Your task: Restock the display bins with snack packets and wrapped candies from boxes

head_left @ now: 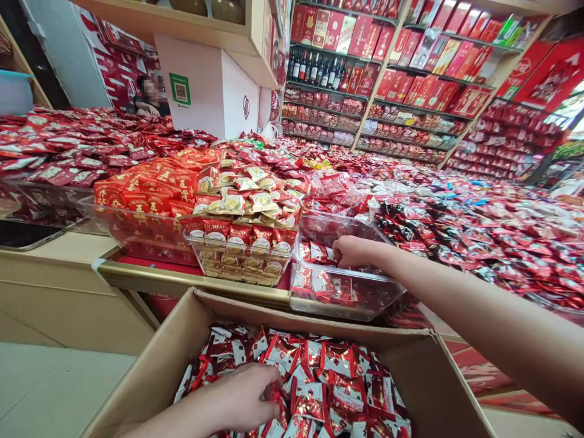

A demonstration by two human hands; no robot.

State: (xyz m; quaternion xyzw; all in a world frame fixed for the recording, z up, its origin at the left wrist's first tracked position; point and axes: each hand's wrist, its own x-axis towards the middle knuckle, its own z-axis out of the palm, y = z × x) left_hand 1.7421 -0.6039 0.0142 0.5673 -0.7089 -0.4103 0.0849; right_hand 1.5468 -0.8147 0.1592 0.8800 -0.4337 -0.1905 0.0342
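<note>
Centrally, an open cardboard box (424, 377) in the foreground contains a loose heap of red-and-white wrapped sweets (347, 389). The left hand (241, 395) lies low over this heap, left of its middle, palm down; thumb and forefinger are loosely curled with a gap between them, and whether the hidden fingers have hold of a sweet cannot be told. Beyond the box's far wall, the right hand (353, 251) reaches into a clear plastic bin (374, 298), its fingers bent down beside a short row of similar small packets (319, 252) at the bin's left side; the fingertips are hidden, so their opening and any hold cannot be told. Immediately left of this bin stands a clear tub of durian sweets (246, 237), stacked above its rim, followed by a bin of red-and-gold packets (150, 194). Dark-and-red wrapped sweets (420, 225) are heaped to the right. Background: wine bottles (314, 70) on shelving; a person (150, 94), upper left.
</note>
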